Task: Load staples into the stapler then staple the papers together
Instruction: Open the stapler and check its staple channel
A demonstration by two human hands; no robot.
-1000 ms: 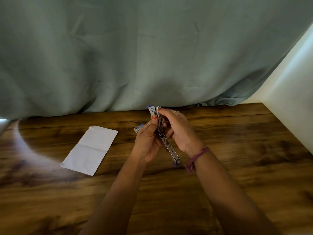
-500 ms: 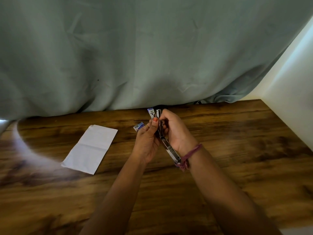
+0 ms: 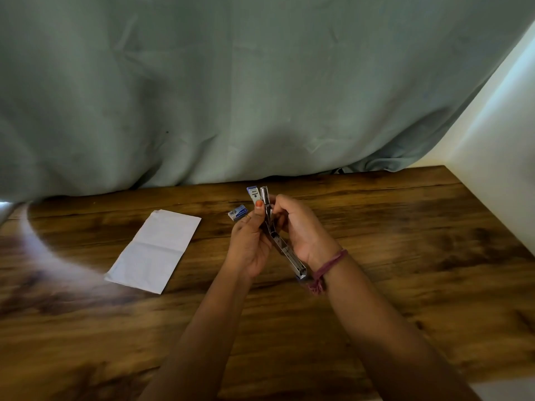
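Dark wooden surface (image 3: 405, 256), grain streaked and knotted; folded white papers (image 3: 155, 250) lying flat at left, long edges slanted; small blue staple box (image 3: 238, 212) near the far edge, well apart from the papers, beside a hanging green cloth (image 3: 231, 96).

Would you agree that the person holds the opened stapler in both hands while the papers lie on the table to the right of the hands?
Not quite: the head view shows the papers on the table to the left of the hands. The rest holds: the left hand and right hand grip the opened stapler.
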